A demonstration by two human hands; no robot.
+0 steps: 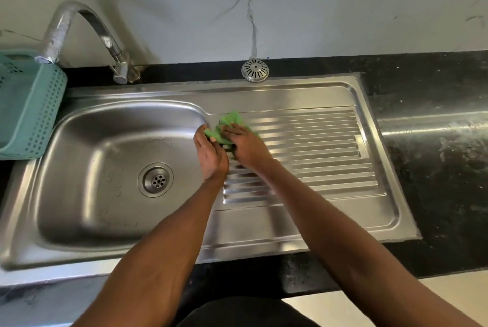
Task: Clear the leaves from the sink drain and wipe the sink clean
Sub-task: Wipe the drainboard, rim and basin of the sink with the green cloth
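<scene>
Wiping step in hand, by the look of it: drain (155, 179) shows bare, no leaves in the basin (105, 147) that I can see.

Both hands on a green cloth (232, 118) at the inner end of the drainboard (317, 141), just beside the basin's right rim. Left hand (211, 152): fingers curled, a corner of cloth pinched at the fingertips. Right hand (245, 145): fingers laid over the cloth, pressing it to the ribs; whether the thumb grips underneath, cannot tell.

Cloth: small, bright green, bunched and creased, partly hidden under both hands. Looks soft; wet or dry not clear.

Next move, as judged: either gather the cloth into one hand or spread it flat, then sweep along the ribs, not across them, to reach the grooves. Basin sides show faint water marks, so they likely want a pass too.

Strainer cap (255, 70) sits on the bench behind the sink's back edge. Tap (79, 25) at back left, teal basket (34, 104) at the left edge.
</scene>
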